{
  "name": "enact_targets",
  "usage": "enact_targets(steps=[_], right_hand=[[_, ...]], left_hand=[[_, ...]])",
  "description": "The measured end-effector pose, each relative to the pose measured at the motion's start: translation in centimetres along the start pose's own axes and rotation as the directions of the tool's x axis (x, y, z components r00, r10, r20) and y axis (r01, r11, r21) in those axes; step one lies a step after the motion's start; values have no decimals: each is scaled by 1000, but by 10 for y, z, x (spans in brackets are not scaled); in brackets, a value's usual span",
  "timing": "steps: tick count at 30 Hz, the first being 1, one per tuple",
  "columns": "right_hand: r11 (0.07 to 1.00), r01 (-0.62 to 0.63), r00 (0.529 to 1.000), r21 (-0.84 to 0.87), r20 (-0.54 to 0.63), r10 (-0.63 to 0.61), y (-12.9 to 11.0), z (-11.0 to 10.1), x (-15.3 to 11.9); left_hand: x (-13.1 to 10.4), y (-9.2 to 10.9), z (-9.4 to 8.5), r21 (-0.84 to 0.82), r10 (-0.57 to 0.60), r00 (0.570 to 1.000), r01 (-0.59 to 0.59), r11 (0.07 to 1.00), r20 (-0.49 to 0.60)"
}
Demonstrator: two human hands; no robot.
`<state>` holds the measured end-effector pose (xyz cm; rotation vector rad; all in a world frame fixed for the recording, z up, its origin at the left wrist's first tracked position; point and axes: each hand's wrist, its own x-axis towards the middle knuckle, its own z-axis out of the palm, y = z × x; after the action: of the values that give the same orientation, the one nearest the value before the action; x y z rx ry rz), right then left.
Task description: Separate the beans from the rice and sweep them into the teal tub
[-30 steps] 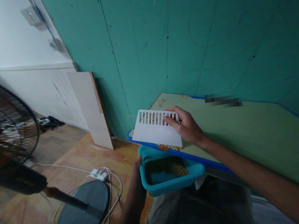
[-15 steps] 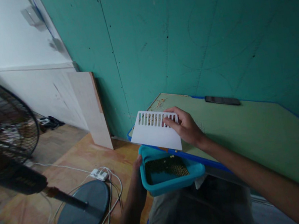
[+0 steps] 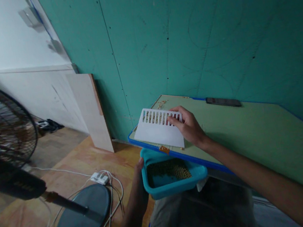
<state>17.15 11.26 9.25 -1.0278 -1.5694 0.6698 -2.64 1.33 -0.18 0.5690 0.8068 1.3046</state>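
My right hand [image 3: 189, 127] grips the slotted end of a flat white plastic plate [image 3: 159, 133], tilted over the near left part of the green tabletop [image 3: 246, 133]. Small pale grains show through its slots and near its lower edge. Below the table's blue edge is a turquoise plastic basin [image 3: 177, 189], which my left hand [image 3: 139, 178] holds by its left side. In the basin lie dark green grains and, toward the right, a heap of pale round beans [image 3: 182, 171]. My left fingers are partly hidden by the basin wall.
A dark phone-like slab [image 3: 223, 102] lies at the table's back edge; scattered grains [image 3: 162, 104] lie at its far left corner. On the left stands a fan [image 3: 1, 126], near a power strip [image 3: 100, 178] with loose cables. A board [image 3: 90, 111] leans on the wall.
My right hand and the white plate have moved slightly up and away from the table's blue edge. Pale grains now show at the edge. The basin and left hand stay in place.
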Motion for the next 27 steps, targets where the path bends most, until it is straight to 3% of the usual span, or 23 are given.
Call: enact_targets(steps=[17,23,27], right_hand=[[997,59,957,-51,-283,-71,-2,-22,19],[979,115,973,-168,-180,-146,-5,-54,23],[970,114,957,-215,-240,-166,2,-81,24]], left_hand=[[2,0,1,-50,-53,998,54,997,13],[2,0,1,-35,-109,994,109,993,-10],[0,0,0,-7,-82,997,82,997,8]])
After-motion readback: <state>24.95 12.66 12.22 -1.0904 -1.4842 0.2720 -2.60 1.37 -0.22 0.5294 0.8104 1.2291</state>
